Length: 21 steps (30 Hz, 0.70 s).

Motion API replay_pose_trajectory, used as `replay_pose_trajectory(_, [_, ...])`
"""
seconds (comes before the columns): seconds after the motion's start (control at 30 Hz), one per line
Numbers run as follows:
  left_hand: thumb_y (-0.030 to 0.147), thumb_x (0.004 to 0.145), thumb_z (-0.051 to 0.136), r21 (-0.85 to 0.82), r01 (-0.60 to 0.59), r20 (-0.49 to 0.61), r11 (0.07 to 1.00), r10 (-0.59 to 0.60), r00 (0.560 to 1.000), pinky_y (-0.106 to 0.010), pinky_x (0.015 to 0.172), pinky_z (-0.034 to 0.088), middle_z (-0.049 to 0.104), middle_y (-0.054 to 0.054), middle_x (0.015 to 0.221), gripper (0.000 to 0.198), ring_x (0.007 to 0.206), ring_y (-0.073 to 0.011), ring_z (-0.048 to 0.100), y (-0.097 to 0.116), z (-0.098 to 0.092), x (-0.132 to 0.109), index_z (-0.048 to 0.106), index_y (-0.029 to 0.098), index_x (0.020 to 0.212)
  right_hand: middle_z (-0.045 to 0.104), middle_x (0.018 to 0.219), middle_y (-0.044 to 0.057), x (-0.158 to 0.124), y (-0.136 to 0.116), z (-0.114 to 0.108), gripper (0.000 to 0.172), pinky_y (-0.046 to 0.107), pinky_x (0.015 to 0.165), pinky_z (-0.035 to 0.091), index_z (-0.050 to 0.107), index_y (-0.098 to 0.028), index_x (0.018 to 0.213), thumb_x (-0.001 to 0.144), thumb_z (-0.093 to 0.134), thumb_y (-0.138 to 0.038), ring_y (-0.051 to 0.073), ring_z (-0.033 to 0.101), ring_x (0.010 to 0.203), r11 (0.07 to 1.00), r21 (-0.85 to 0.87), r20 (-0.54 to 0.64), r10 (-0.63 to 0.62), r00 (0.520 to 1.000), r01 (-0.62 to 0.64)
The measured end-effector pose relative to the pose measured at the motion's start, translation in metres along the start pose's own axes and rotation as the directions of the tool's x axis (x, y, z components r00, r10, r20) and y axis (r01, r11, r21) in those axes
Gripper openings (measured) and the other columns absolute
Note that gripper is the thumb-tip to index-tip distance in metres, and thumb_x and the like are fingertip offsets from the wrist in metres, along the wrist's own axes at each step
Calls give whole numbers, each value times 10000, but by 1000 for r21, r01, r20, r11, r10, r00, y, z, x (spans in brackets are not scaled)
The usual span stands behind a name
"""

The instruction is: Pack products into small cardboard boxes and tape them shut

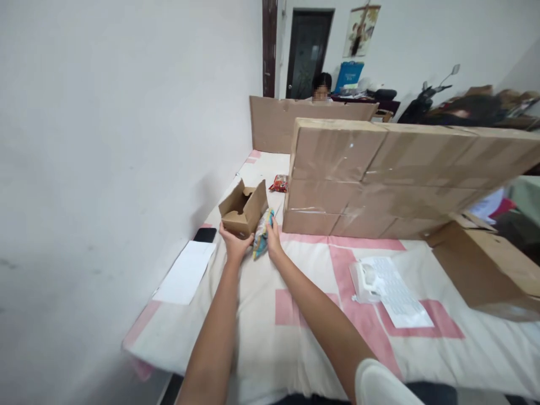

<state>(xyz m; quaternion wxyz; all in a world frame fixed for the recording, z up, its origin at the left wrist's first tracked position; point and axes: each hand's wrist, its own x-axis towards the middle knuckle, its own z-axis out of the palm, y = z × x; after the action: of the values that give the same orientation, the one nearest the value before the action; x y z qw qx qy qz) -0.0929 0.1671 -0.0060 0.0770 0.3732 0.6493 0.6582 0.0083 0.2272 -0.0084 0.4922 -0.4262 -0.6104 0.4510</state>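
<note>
A small open cardboard box (248, 219) with its flaps up is gripped near its bottom edge by my left hand (236, 241). Just right of it, my right hand (273, 239) is closed on a blue and yellow snack packet (262, 233), which stands close against the box's side. The dark inside of the box shows only in part, so its contents cannot be made out. A red packet (279, 183) lies farther back on the pink and white cloth (257, 304), beside the large stack of cartons.
Taped cartons (329, 169) form a wall across the right. A phone (205, 234) and white paper (185, 273) lie at left. At right are a white plastic object (365, 283), a printed sheet (403, 301) and an open carton (485, 264). Behind a cardboard panel (274, 121) sits another person.
</note>
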Motion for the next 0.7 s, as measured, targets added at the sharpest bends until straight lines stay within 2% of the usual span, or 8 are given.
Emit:
replay_pose_trajectory(0.1, [326, 511, 897, 34, 1, -36, 999, 0, 999, -423, 1087, 463, 354, -271, 1474, 1243, 1346, -320, 487, 27, -32, -35, 142, 128, 1478, 429, 1589, 175, -46, -20, -20, 674, 476, 1199, 364, 458, -160, 1500, 905, 514, -472, 244, 407, 1487, 997, 74, 98, -5, 995, -2])
replay_pose_trajectory(0.17, [347, 505, 884, 60, 13, -39, 998, -11, 999, -453, 1064, 482, 345, -260, 1485, 1270, 1334, -339, 499, 43, -58, -72, 112, 178, 1499, 419, 1612, 116, -91, -36, -53, 651, 452, 1244, 304, 494, -228, 1503, 898, 562, -457, 225, 370, 1515, 991, 117, 195, -81, 978, 59])
replay_pose_trajectory(0.23, [383, 494, 872, 93, 44, -12, 995, -43, 999, -502, 1027, 507, 345, -232, 1497, 1297, 1317, -367, 513, 55, -81, -120, 89, 244, 1518, 329, 1664, 68, -144, -48, -100, 608, 475, 1272, 244, 447, -310, 1545, 948, 526, -387, 217, 290, 1552, 968, 126, 372, -247, 895, 215])
replay_pose_trajectory(0.3, [482, 521, 835, 175, 79, 20, 981, -83, 996, -513, 1029, 520, 362, -177, 1527, 1267, 1337, -369, 510, 62, -97, -169, 98, 309, 1537, 252, 1694, 32, -196, -56, -148, 708, 496, 1267, 270, 315, -388, 1598, 937, 507, -226, 214, 248, 1566, 950, 30, 445, -292, 846, 312])
replay_pose_trajectory(0.43, [589, 500, 835, 13, 100, 273, 995, -100, 957, -562, 1135, 453, 381, -29, 1604, 1211, 1412, -386, 457, 66, -102, -226, 222, 457, 1536, 385, 1571, 143, -268, -62, -213, 764, 506, 1160, 443, 331, -368, 1595, 892, 543, -156, 286, 410, 1459, 849, -328, 367, -290, 884, 414])
replay_pose_trajectory(0.5, [613, 480, 861, -20, 156, 456, 988, -130, 881, -572, 1146, 442, 432, 1, 1589, 1238, 1415, -396, 460, 62, -91, -223, 245, 480, 1545, 435, 1485, 182, -282, -61, -230, 709, 523, 1108, 473, 393, -299, 1569, 895, 591, -211, 324, 459, 1374, 748, -495, 352, -293, 889, 442])
replay_pose_trajectory(0.57, [643, 447, 886, -5, 165, 614, 986, -127, 779, -559, 1140, 456, 491, -65, 1547, 1298, 1394, -415, 483, 54, -72, -203, 287, 374, 1567, 441, 1488, 175, -283, -61, -241, 661, 575, 1101, 441, 408, -279, 1552, 926, 616, -305, 356, 423, 1372, 634, -621, 367, -286, 885, 461])
replay_pose_trajectory(0.7, [770, 370, 860, 138, 203, 843, 969, -223, 489, -573, 955, 578, 743, -148, 1100, 1055, 1063, -439, 684, 38, -30, -147, 657, 183, 1223, 487, 1496, 151, -262, -71, -247, 651, 616, 1106, 359, 440, -250, 1504, 931, 652, -475, 370, 385, 1378, 469, -738, 474, -152, 867, 485])
